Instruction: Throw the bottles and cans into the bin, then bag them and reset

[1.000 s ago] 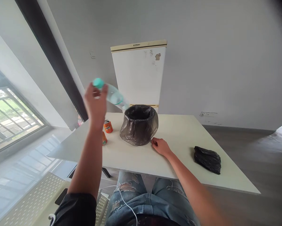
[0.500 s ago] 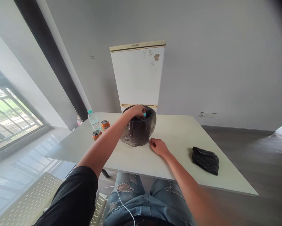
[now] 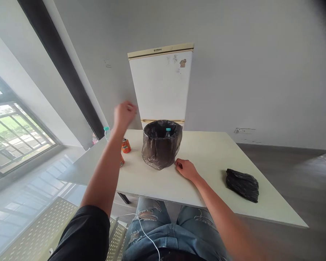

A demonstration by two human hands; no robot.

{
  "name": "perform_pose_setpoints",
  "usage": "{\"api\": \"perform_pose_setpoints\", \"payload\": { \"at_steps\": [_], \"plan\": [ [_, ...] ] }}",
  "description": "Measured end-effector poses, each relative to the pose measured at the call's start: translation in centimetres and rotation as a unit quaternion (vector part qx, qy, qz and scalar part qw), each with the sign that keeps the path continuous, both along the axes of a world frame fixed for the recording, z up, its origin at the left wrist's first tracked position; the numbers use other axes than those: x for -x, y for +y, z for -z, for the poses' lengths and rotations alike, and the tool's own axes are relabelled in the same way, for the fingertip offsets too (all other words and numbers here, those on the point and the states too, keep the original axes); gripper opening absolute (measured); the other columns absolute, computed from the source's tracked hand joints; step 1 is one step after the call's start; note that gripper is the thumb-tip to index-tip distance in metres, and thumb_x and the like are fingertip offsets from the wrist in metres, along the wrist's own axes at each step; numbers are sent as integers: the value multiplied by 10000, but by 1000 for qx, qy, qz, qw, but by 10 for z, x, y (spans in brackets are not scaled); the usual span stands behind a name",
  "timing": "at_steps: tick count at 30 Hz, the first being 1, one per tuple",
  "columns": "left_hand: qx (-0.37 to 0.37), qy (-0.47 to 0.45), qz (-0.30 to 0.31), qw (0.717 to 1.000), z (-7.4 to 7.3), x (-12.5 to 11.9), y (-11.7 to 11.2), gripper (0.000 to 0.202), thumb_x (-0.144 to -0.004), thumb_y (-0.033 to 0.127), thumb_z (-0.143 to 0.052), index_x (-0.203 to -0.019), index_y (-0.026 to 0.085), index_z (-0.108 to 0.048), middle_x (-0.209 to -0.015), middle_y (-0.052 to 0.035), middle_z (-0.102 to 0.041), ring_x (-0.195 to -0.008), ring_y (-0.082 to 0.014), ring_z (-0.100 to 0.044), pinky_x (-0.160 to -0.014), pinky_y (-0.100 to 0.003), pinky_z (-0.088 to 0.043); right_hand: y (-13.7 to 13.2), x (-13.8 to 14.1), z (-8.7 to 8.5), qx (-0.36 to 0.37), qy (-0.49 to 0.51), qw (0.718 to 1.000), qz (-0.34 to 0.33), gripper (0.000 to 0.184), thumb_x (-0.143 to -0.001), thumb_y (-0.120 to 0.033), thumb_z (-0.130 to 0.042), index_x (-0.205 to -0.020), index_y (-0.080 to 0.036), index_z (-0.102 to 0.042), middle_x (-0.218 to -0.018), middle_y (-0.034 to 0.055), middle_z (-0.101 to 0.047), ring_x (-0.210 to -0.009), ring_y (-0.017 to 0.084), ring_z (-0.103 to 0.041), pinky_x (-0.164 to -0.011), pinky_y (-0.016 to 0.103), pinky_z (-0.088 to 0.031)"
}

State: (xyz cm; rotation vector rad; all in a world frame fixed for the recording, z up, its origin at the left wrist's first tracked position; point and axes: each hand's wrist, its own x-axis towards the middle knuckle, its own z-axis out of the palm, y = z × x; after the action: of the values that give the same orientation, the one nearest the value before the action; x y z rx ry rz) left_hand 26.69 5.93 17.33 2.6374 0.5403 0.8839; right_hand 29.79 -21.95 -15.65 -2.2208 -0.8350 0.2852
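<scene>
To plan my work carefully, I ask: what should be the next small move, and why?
I would probably bring the left hand down to the bottle on the table. That hand appears to hold nothing, and another bottle with a similar green cap is inside the bin.

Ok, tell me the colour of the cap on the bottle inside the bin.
The cap is turquoise, clearest in the head view.
</scene>
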Motion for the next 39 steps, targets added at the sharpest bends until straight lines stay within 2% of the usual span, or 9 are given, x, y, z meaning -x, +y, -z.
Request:
{"api": "perform_pose_setpoints", "payload": {
  "at_steps": [3, 7, 12, 17, 20, 23, 29, 33, 39],
  "plan": [
    [-52, -105, -190, 975, -2, 21, 74, 296, -1002, 297, -473, -1144, 150, -687, -1032, -122, -749, -1077, -284, -682, -1022, -432, -504, 0, 0, -1, -1, -2, 1000, 0, 117, -892, -173, -519, -901, -232, -620, -805, 5, -687, -681, 157, -550, -639, 262, -287],
    [-37, -8, -246, 969, 31, 40, 145, 496, -913, 380, -653, -1330, 113, -628, -1380, -251, -603, -1335, -408, -547, -1134, -535, -425, 0, 1, -1, -1, -6, 1000, 0, 111, -888, -171, -526, -889, -231, -619, -796, 2, -686, -672, 156, -547, -638, 264, -279],
    [8, 127, -232, 964, 74, 48, 179, 659, -891, 359, -673, -1499, 162, -510, -1464, -260, -552, -1368, -420, -519, -1103, -521, -434, 0, 0, 1, 4, -15, 1000, 2, 100, -887, -174, -534, -892, -227, -618, -787, -1, -682, -682, 157, -548, -645, 261, -282],
    [11, 137, -231, 963, 79, 48, 183, 435, -918, 238, -617, -1346, 158, -624, -1305, -215, -672, -1253, -365, -603, -1019, -464, -481, 0, 0, 3, 9, -13, 1000, 1, 109, -897, -182, -518, -906, -236, -613, -774, -9, -677, -670, 157, -549, -634, 261, -289],
    [-9, 88, -256, 963, 58, 47, 172, 414, -957, 250, -589, -1360, 161, -608, -1313, -198, -670, -1236, -345, -612, -1001, -460, -478, 0, 0, 3, 8, -11, 1000, 2, 103, -903, -188, -517, -901, -237, -608, -768, -8, -674, -667, 159, -548, -635, 262, -293],
    [-70, -48, -246, 966, 15, 48, 143, 391, -987, 306, -584, -1356, 177, -590, -1273, -97, -685, -1248, -281, -598, -1028, -435, -442, 0, 0, 3, 4, -10, 1000, 2, 104, -910, -190, -520, -907, -238, -612, -787, -3, -685, -676, 159, -554, -635, 262, -289],
    [-147, -162, -27, 975, -67, 45, 20, 369, -1009, 407, -594, -1327, 219, -606, -1137, 52, -705, -997, -122, -668, -1123, -444, -357, 0, -1, 5, 1, -9, 1000, 3, 116, -901, -178, -522, -911, -237, -621, -802, 5, -694, -695, 163, -571, -635, 263, -285],
    [-123, -101, 120, 980, -69, 23, -44, 311, -907, 363, -716, -1193, 242, -709, -1017, 16, -716, -956, -200, -701, -1108, -462, -431, 0, -2, 5, 2, -9, 1000, 1, 116, -898, -182, -530, -914, -234, -632, -792, 3, -690, -701, 162, -574, -653, 260, -295],
    [-113, 90, 203, 969, -31, -21, -71, 282, -862, 330, -745, -1128, 238, -765, -1021, -44, -724, -1059, -262, -668, -986, -427, -512, 1, -1, 5, 5, -6, 1000, 6, 126, -891, -172, -531, -919, -236, -635, -799, 1, -690, -702, 160, -566, -661, 261, -304]
  ]
}}
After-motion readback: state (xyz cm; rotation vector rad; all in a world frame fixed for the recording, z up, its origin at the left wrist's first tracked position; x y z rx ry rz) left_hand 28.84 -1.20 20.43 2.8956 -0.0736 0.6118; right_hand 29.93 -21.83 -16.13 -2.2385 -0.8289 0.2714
